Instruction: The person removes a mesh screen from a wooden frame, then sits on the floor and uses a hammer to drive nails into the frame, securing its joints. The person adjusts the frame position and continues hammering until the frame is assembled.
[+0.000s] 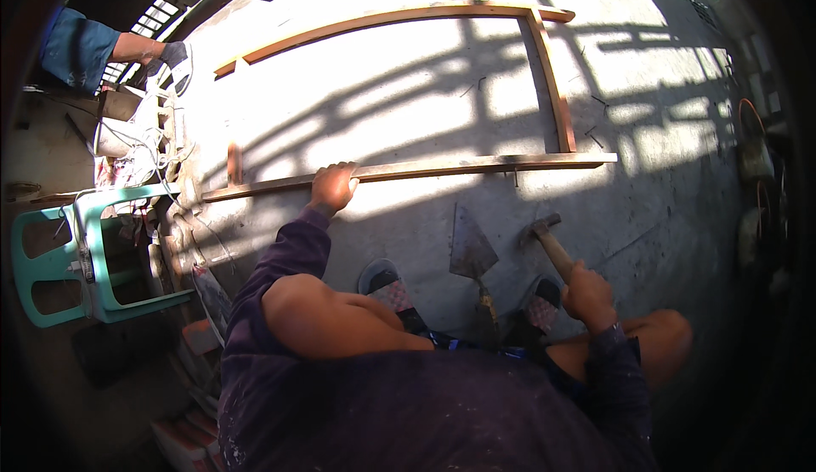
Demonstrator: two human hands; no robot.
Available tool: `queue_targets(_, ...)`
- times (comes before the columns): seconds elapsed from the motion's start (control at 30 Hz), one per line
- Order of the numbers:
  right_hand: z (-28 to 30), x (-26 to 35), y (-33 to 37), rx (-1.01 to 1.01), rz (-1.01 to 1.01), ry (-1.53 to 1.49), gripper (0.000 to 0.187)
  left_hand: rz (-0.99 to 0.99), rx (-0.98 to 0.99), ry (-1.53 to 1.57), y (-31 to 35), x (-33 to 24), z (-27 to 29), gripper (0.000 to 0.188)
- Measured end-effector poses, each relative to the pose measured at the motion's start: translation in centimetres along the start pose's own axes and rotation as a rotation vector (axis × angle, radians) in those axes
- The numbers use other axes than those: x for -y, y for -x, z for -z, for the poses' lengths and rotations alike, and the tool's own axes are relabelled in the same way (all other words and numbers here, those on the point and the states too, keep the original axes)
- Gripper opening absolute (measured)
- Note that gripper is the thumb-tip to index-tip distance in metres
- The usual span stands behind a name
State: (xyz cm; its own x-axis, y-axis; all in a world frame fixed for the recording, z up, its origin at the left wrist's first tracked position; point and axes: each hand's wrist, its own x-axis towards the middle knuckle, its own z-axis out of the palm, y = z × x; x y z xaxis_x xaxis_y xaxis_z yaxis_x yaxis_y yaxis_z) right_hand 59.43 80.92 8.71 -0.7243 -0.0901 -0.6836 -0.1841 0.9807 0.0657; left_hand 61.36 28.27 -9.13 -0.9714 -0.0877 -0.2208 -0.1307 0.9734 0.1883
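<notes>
My left hand (333,186) is closed over the near long strip of a wooden frame (442,167), left of its middle. My right hand (588,295) grips the wooden handle of a hammer (552,247), its metal head held between me and the frame. A crosspiece (552,85) joins the near strip to the far strip (382,21) on the right side. At the left, a short wood piece (235,164) stands against the near strip. What my left fingertips do beyond the strip is partly hidden.
A pointed trowel (471,247) lies between my feet. Several nails (595,138) are scattered on the concrete floor (399,106). A green plastic stool (102,255) lies at the left, near tangled wires (153,145). Another person's leg (136,48) is at upper left.
</notes>
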Motion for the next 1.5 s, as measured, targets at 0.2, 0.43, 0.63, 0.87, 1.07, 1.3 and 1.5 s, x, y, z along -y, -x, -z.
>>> queue_targets(0.2,0.3,0.2,-0.1,-0.003,-0.006,-0.001,0.036,-0.027,-0.024,-0.014,0.2,0.1,0.0,0.033)
queue_targets(0.43,0.0,-0.1,0.4,-0.029,0.002,-0.040,0.035,-0.079,-0.038,-0.041,1.0,-1.1,6.3,0.035)
queue_targets(0.63,-1.0,0.0,1.7,-0.038,0.035,-0.060,0.032,-0.093,-0.340,0.145,2.5,-5.2,23.1,0.039)
queue_targets(0.87,-0.6,0.4,1.8,-0.101,0.084,-0.026,0.032,-0.131,-0.306,0.328,-1.8,-5.1,39.4,0.072)
queue_targets(1.07,-0.4,0.4,1.1,-0.092,0.113,-0.003,0.030,0.135,-0.269,0.228,-6.5,-2.2,42.3,0.078)
queue_targets(1.3,-0.4,0.0,0.7,-0.120,0.149,-0.047,0.029,0.202,-0.615,-0.335,-9.6,0.1,39.8,0.053)
queue_targets(1.5,-1.4,-0.4,0.6,-0.332,0.248,-0.037,0.021,0.197,-0.686,-0.436,-8.9,-0.1,41.1,0.043)
